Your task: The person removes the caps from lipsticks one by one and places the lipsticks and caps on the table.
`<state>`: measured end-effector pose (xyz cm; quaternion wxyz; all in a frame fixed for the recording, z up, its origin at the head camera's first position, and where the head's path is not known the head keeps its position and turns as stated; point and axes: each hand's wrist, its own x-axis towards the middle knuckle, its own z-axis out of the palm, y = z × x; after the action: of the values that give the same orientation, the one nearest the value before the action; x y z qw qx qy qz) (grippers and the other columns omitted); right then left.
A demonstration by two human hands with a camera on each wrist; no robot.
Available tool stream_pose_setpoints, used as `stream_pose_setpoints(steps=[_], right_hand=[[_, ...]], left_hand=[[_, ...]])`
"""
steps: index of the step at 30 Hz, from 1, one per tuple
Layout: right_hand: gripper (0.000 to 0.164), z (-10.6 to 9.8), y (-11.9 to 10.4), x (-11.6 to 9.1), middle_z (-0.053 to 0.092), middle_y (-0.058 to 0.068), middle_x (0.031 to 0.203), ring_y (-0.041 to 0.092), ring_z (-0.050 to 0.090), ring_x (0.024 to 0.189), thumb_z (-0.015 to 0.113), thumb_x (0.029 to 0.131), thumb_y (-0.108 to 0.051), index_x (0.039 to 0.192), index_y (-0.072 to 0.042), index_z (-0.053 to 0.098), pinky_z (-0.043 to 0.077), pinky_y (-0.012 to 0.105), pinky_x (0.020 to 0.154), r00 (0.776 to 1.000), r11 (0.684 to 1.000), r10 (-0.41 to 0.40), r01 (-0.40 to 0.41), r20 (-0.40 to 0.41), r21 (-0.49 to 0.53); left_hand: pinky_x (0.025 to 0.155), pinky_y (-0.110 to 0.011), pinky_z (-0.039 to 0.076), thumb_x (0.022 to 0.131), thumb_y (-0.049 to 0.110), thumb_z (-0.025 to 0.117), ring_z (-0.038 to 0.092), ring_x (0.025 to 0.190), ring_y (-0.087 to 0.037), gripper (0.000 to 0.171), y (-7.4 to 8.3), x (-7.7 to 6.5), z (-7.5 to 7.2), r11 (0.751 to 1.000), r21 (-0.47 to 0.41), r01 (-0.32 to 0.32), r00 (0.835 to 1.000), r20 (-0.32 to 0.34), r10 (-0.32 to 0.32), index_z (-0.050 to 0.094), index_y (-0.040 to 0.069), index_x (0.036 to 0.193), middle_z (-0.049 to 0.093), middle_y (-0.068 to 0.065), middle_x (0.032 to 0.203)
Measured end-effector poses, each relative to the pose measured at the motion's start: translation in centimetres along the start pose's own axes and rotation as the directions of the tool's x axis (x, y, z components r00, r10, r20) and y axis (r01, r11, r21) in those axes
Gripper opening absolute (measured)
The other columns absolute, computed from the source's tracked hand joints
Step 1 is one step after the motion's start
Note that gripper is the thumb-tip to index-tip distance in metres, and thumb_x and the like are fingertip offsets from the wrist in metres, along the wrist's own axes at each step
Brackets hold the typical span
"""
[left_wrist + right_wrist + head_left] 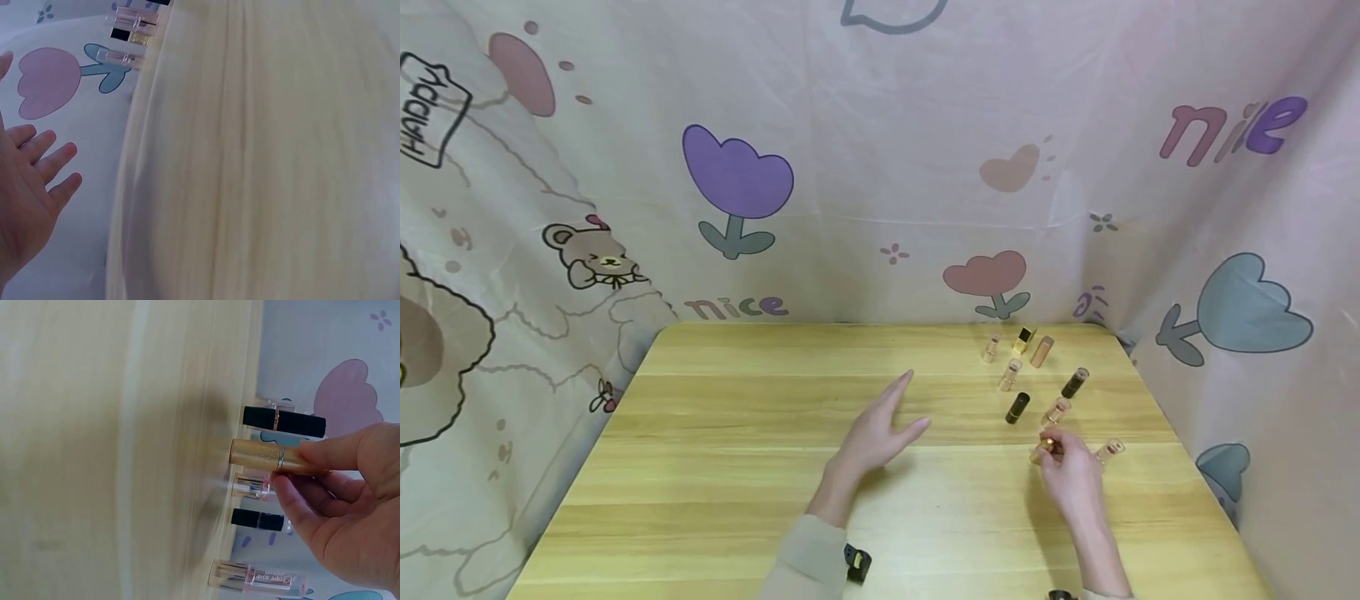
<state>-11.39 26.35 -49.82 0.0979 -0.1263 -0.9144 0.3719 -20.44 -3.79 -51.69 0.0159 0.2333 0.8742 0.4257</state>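
Left sleeve [805, 560]: pale beige, at the bottom edge of the head view, with a black device [857, 564] at its cuff.
Left hand [872, 437]: free, fingers stretched out and thumb spread away, over the middle of the table, well apart from every tube.
Right hand [1075, 477]: thumb and fingertips pinch the gold tube.
Gold tube [256, 455]: upright in the right hand, at the right side of the table; whether its base touches the wood I cannot tell.
Table [700, 475]: yellowish wood grain, under both hands.
Avocado tube [1111, 451]: clear, just right of the right hand.
Beyond the right hand: pink-clear tube [1057, 412], with a black tube [1018, 408] to its left.
Farther: dark tube [1075, 382] on the right, clear tube [1010, 375] on the left.
Far edge: small tube [991, 348], black-capped bottle [1023, 341], tan tube [1042, 352], left to right.
Backdrop: pale curtain [850, 167] printed with tulips, a bear and "nice".
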Motion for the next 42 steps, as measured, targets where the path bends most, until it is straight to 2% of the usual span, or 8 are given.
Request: stream_pose_setpoints(steps=[5, 12, 16, 21, 26, 29, 36, 42], right_hand=[[0.036, 0.5, -0.5, 0.1, 0.063, 0.032, 0.124, 0.045, 0.068, 0.109, 0.066, 0.097, 0.003, 0.131, 0.009, 0.061, 0.061, 0.049, 0.093, 1.000, 0.999, -0.007, 0.007, 0.006, 0.049], [0.035, 1.5, -1.3, 0.8, 0.065, 0.025, 0.119, 0.040, 0.070, 0.106, 0.066, 0.099, -0.001, 0.134, 0.005, 0.062, 0.061, 0.047, 0.093, 0.995, 0.993, -0.063, 0.070, -0.074, 0.095], [0.035, 2.1, -1.9, 1.1, 0.065, 0.024, 0.119, 0.040, 0.070, 0.105, 0.067, 0.099, -0.002, 0.133, 0.006, 0.063, 0.062, 0.033, 0.090, 0.990, 0.986, -0.071, 0.088, -0.118, 0.141], [0.035, 3.1, -2.8, 1.5, 0.066, 0.025, 0.116, 0.040, 0.071, 0.102, 0.072, 0.096, 0.000, 0.130, 0.007, 0.064, 0.056, 0.010, 0.084, 0.978, 0.969, -0.111, 0.145, -0.177, 0.197], [0.035, 4.0, -3.9, 1.7, 0.068, 0.023, 0.112, 0.038, 0.071, 0.102, 0.073, 0.094, 0.001, 0.128, 0.006, 0.064, 0.049, 0.001, 0.082, 0.970, 0.952, -0.127, 0.178, -0.208, 0.249], [0.033, 4.4, -4.5, 1.9, 0.070, 0.024, 0.110, 0.039, 0.071, 0.102, 0.073, 0.094, 0.002, 0.126, 0.007, 0.064, 0.048, 0.001, 0.082, 0.967, 0.936, -0.133, 0.195, -0.218, 0.292], [0.032, 5.2, -5.8, 2.0, 0.070, 0.026, 0.112, 0.041, 0.071, 0.103, 0.072, 0.095, 0.001, 0.126, 0.007, 0.064, 0.051, 0.004, 0.085, 0.968, 0.894, -0.133, 0.210, -0.214, 0.396], [0.033, 5.7, -6.7, 1.9, 0.072, 0.026, 0.112, 0.034, 0.071, 0.103, 0.075, 0.093, 0.001, 0.124, 0.007, 0.066, 0.054, 0.009, 0.086, 0.968, 0.856, -0.114, 0.211, -0.225, 0.472]], left_hand=[[0.122, -0.059, 0.032, 0.099, 0.067, 0.053, 0.031, 0.154, -0.031, 0.084, 0.2, 0.7, 0.9, 1.000, 0.006, 0.013, 1.000, 0.018, -0.013, 0.014, 0.037, 0.167, 0.023, 0.005, 0.171], [0.122, -0.058, 0.033, 0.100, 0.062, 0.058, 0.032, 0.153, -0.030, 0.083, 1.3, 1.8, 1.9, 1.000, -0.006, -0.013, 0.999, 0.036, 0.013, 0.016, 0.036, 0.167, 0.023, 0.005, 0.171], [0.122, -0.056, 0.033, 0.099, 0.063, 0.058, 0.032, 0.154, -0.027, 0.083, 2.1, 2.5, 2.6, 0.999, -0.012, -0.032, 0.998, 0.056, 0.032, 0.015, 0.040, 0.166, 0.023, 0.007, 0.171], [0.120, -0.056, 0.036, 0.097, 0.060, 0.063, 0.036, 0.152, -0.025, 0.081, 3.0, 3.3, 3.2, 0.998, -0.044, -0.051, 0.997, 0.058, 0.054, 0.022, 0.039, 0.165, 0.030, 0.008, 0.169], [0.117, -0.054, 0.042, 0.093, 0.069, 0.062, 0.044, 0.146, -0.022, 0.081, 3.7, 3.9, 3.5, 0.996, -0.061, -0.069, 0.995, 0.066, 0.073, 0.032, 0.037, 0.162, 0.040, 0.010, 0.163], [0.113, -0.052, 0.047, 0.093, 0.063, 0.068, 0.050, 0.141, -0.023, 0.078, 3.9, 4.0, 3.8, 0.995, -0.069, -0.075, 0.993, 0.081, 0.081, 0.039, 0.036, 0.159, 0.044, 0.012, 0.160], [0.104, -0.038, 0.055, 0.093, 0.038, 0.080, 0.063, 0.125, -0.023, 0.067, 3.9, 4.1, 4.2, 0.987, -0.098, -0.127, 0.987, 0.088, 0.135, 0.053, 0.019, 0.151, 0.056, 0.003, 0.150], [0.099, -0.024, 0.056, 0.094, 0.023, 0.080, 0.069, 0.113, -0.017, 0.049, 3.6, 4.3, 4.3, 0.974, -0.114, -0.193, 0.980, 0.020, 0.197, 0.064, 0.005, 0.137, 0.067, -0.006, 0.133]])
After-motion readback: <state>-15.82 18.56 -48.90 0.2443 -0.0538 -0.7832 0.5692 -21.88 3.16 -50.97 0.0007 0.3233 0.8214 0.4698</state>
